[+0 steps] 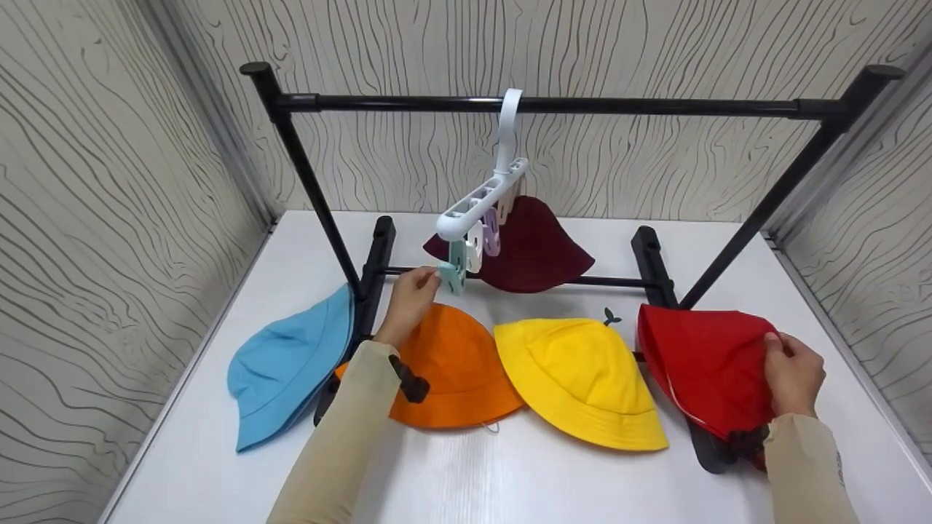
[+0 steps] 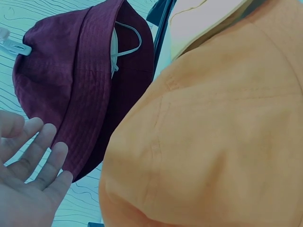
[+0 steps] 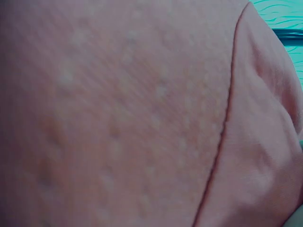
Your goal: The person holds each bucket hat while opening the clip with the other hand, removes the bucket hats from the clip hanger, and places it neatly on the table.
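Note:
My left hand (image 1: 411,302) reaches over the orange bucket hat (image 1: 455,364) and pinches the edge of a teal clip (image 1: 451,278). That clip hangs at the near end of a white clip hanger (image 1: 480,204). In the left wrist view the other fingers (image 2: 47,165) extend near the maroon hat (image 2: 61,71). My right hand (image 1: 795,371) holds the crown side of a red hat (image 1: 706,364) between thumb and fingers, at the right. Red fabric (image 3: 118,118) fills most of the right wrist view, hiding that hand there.
The hanger hooks over the top bar (image 1: 619,107) of a black rack. A light blue hat (image 1: 291,371) lies at the left, and a yellow hat (image 1: 582,378) with a sprout ornament (image 1: 611,316) lies between the orange and red ones. Patterned walls enclose the white table (image 1: 451,480).

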